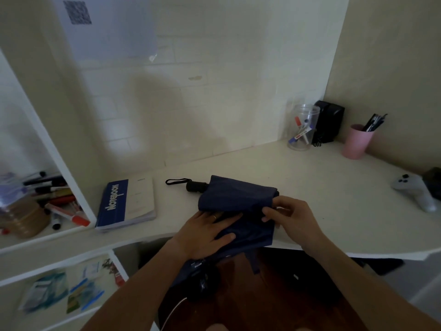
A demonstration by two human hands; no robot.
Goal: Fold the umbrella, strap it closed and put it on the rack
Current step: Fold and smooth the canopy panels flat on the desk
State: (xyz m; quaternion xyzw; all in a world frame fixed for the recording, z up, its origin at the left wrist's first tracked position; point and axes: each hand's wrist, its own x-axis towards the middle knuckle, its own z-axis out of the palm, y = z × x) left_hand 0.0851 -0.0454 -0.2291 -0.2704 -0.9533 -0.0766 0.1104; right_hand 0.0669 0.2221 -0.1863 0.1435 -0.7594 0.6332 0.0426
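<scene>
Head cam, close, looks fwd/down onto desk [310, 168].

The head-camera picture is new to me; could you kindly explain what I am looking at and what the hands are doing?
There is no machine here: a person wears a wide-angle camera on the head, looking forward and down at two bare hands. A navy umbrella lies collapsed on a pale desk, its black handle and wrist loop pointing left. The left hand presses flat on the fabric, while the right hand has a pinching grip on a fold near the far end. Also on the desk are a blue notebook, a clear jar of markers, a pink cup of pens and a white controller.
</scene>
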